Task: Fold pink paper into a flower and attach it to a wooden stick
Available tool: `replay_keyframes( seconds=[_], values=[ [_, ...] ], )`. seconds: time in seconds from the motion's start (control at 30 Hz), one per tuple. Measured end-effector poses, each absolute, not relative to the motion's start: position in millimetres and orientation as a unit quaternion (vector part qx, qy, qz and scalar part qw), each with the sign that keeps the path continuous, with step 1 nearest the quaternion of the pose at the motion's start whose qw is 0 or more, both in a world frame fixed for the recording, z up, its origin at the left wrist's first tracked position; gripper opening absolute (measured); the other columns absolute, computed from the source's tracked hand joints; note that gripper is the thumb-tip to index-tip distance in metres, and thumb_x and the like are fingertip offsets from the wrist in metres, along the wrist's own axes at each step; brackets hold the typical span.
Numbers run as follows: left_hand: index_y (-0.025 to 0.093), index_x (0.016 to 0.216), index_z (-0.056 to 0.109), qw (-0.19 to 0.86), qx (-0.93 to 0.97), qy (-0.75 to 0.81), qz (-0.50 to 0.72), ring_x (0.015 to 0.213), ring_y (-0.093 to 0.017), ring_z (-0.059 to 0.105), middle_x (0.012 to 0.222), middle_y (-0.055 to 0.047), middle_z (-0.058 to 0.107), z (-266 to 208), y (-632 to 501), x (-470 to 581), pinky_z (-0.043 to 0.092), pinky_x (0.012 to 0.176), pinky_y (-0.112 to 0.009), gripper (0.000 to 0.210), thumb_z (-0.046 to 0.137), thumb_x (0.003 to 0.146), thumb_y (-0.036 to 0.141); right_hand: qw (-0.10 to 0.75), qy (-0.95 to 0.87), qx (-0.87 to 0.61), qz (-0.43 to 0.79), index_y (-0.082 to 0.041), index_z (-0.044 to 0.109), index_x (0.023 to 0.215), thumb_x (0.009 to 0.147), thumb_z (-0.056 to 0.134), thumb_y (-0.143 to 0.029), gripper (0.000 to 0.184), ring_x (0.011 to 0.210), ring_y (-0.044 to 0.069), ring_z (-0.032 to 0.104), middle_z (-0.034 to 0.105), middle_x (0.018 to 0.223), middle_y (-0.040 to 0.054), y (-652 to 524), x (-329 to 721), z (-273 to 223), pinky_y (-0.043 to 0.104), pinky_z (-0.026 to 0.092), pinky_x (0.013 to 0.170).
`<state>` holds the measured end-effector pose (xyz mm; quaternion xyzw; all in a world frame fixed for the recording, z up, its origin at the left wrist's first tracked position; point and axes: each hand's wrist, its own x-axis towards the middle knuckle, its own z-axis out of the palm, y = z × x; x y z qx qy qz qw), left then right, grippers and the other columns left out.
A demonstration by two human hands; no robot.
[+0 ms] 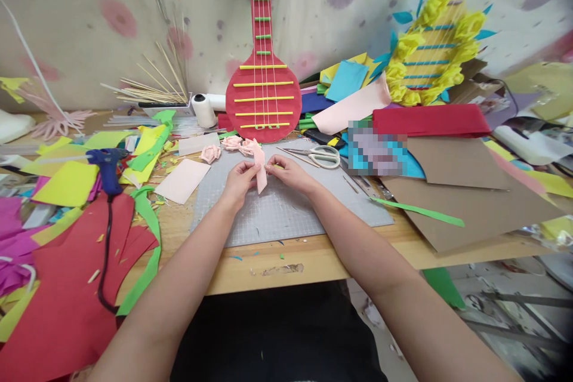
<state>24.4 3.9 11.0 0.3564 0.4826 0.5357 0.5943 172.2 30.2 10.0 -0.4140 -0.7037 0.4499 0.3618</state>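
A narrow pale pink paper strip (260, 172) stands upright between my two hands, above the grey cutting mat (295, 215). My left hand (242, 180) pinches the strip from its left side. On the other side, my right hand (286, 172) has its fingers closed at the strip's edge; the fingertips are partly hidden. Just behind the hands sit several pink paper roses (210, 154). Scissors (324, 156) with pale handles rest on the mat, right of my right hand. A pink paper sheet (182, 181) lies left of my left hand.
A red paper lute (263, 98) leans upright at the back. The blue glue gun (108, 170) lies on the left among yellow, green and red paper. Brown cardboard (465, 203) covers the right side, with a green strip (418, 211) across it. Wooden sticks (172, 80) stand behind.
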Motion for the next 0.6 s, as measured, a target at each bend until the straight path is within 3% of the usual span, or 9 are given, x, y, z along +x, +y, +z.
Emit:
replay_keyframes(
  seconds=[0.6],
  values=[
    [0.015,0.062,0.049,0.622,0.332,0.478,0.524,0.057,-0.01,0.057,0.063,0.001,0.06,21,1,23,0.045,0.056,-0.023,0.029,0.075,0.052,0.026,0.367,-0.71,-0.466,0.379,-0.019,0.047,0.064,0.071,0.056,-0.044,0.027,0.07,0.013,0.044,0.05,0.067,-0.0023,27,169,15,0.027,0.034,0.069]
  ],
)
